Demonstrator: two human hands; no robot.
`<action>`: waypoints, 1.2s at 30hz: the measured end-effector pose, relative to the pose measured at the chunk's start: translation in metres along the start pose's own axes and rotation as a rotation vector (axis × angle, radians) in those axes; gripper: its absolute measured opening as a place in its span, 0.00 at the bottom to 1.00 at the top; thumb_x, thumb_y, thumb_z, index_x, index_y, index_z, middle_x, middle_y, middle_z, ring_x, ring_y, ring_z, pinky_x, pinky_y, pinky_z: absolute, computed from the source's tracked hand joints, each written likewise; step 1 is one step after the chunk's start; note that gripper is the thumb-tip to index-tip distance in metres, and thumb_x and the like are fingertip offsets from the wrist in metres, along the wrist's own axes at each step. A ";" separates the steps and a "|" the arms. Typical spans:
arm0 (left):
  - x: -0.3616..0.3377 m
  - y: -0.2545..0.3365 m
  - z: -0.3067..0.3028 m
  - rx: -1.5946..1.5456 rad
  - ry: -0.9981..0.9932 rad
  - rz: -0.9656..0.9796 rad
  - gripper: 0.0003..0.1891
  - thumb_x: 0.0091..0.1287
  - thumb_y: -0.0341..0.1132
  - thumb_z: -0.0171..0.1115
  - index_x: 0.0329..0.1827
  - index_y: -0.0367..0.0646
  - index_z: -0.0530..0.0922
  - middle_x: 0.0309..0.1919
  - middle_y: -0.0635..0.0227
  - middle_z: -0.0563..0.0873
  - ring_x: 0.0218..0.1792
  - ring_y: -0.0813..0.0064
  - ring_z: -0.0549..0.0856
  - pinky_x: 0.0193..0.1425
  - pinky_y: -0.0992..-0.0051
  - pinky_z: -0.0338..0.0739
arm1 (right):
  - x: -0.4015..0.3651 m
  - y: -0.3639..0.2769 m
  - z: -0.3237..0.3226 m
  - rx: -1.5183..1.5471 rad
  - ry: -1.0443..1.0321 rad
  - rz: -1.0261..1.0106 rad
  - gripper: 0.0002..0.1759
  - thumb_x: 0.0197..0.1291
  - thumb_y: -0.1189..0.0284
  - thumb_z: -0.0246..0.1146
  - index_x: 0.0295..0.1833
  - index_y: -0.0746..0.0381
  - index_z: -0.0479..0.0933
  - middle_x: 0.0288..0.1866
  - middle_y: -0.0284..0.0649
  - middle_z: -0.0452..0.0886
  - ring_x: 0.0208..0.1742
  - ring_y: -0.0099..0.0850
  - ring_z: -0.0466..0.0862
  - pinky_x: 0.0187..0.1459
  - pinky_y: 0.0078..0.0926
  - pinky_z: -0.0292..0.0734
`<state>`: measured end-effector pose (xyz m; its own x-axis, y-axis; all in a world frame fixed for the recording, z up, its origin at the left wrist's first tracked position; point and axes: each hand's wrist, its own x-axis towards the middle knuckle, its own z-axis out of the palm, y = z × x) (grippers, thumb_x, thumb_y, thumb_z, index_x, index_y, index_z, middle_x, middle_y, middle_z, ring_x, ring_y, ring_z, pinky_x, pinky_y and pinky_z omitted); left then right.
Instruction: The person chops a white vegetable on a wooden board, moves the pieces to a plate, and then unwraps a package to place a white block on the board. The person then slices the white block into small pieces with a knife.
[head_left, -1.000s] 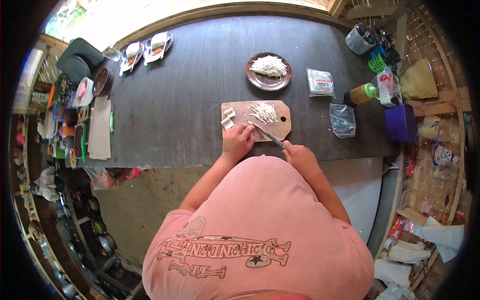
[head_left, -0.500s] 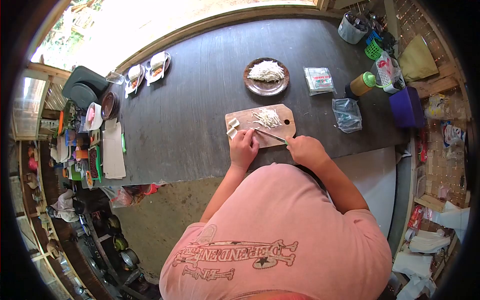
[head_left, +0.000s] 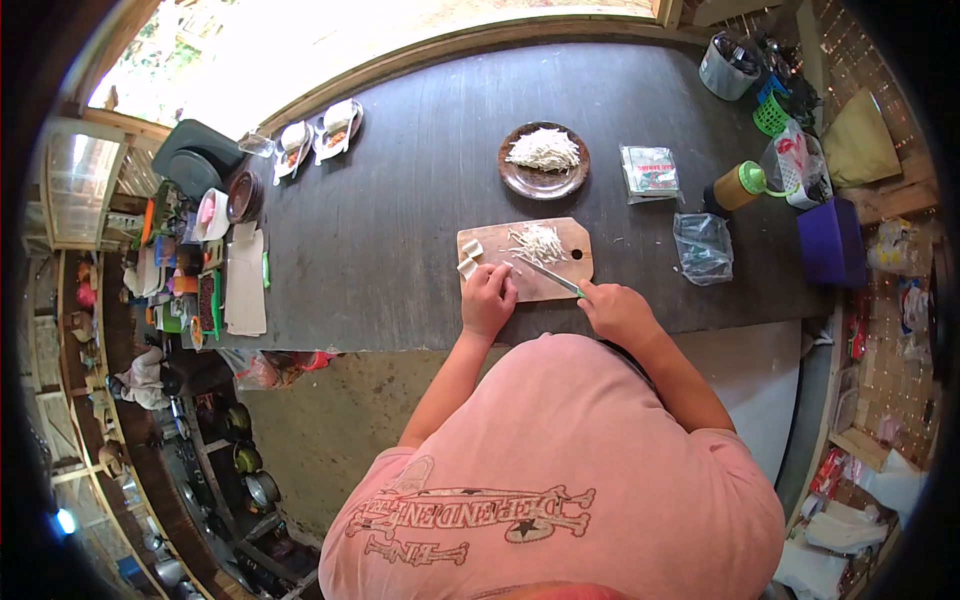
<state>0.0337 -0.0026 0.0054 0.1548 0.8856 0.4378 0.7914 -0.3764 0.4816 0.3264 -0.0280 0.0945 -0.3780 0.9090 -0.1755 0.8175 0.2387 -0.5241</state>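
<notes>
Dark wooden counter [head_left: 400, 200] — bright daylight beyond; woven bamboo wall [head_left: 870, 60] right.

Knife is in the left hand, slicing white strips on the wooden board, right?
Not quite. The head view shows the knife in the right hand, not the left. The left hand rests on the board beside the blade. The rest is right: white strips lie on that wooden board.

Single head view, fisheye, steep downward over own torso, facing dark table [head_left: 400, 200]; medium distance.
</notes>
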 end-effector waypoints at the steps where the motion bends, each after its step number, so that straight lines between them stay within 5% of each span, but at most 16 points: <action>1: 0.001 -0.001 0.001 0.002 0.005 0.003 0.12 0.69 0.29 0.72 0.55 0.44 0.89 0.45 0.62 0.88 0.46 0.57 0.90 0.52 0.59 0.87 | 0.005 0.004 0.001 0.015 0.002 -0.026 0.14 0.81 0.61 0.65 0.60 0.59 0.80 0.42 0.52 0.93 0.45 0.57 0.94 0.46 0.60 0.88; 17: 0.002 0.003 0.004 0.124 -0.002 -0.040 0.17 0.67 0.29 0.73 0.59 0.47 0.91 0.47 0.63 0.87 0.43 0.59 0.90 0.49 0.60 0.87 | 0.046 0.042 0.024 0.190 0.119 -0.285 0.22 0.79 0.66 0.64 0.73 0.59 0.81 0.42 0.52 0.93 0.40 0.56 0.94 0.41 0.56 0.90; 19: 0.004 0.004 0.003 0.146 -0.005 -0.038 0.16 0.67 0.29 0.73 0.58 0.47 0.91 0.47 0.64 0.86 0.44 0.59 0.90 0.50 0.60 0.87 | 0.049 0.038 0.027 0.158 0.016 -0.234 0.22 0.78 0.69 0.66 0.73 0.60 0.79 0.48 0.53 0.93 0.44 0.56 0.94 0.43 0.56 0.89; 25: 0.004 0.003 -0.001 0.133 -0.021 -0.010 0.15 0.66 0.29 0.73 0.56 0.48 0.90 0.46 0.65 0.86 0.45 0.59 0.89 0.50 0.59 0.86 | 0.056 0.032 0.038 0.050 0.009 -0.261 0.23 0.83 0.68 0.57 0.75 0.64 0.81 0.44 0.51 0.93 0.42 0.53 0.96 0.43 0.54 0.91; 36: 0.002 -0.001 -0.002 0.077 -0.018 -0.017 0.15 0.65 0.28 0.74 0.54 0.49 0.91 0.46 0.66 0.86 0.43 0.59 0.90 0.49 0.59 0.86 | 0.063 0.028 0.041 0.014 -0.027 -0.262 0.25 0.80 0.71 0.55 0.78 0.65 0.79 0.46 0.52 0.93 0.42 0.53 0.96 0.44 0.54 0.92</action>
<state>0.0316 -0.0008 0.0074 0.1514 0.8966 0.4161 0.8368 -0.3403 0.4289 0.3080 0.0223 0.0347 -0.5874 0.8074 -0.0544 0.6844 0.4598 -0.5658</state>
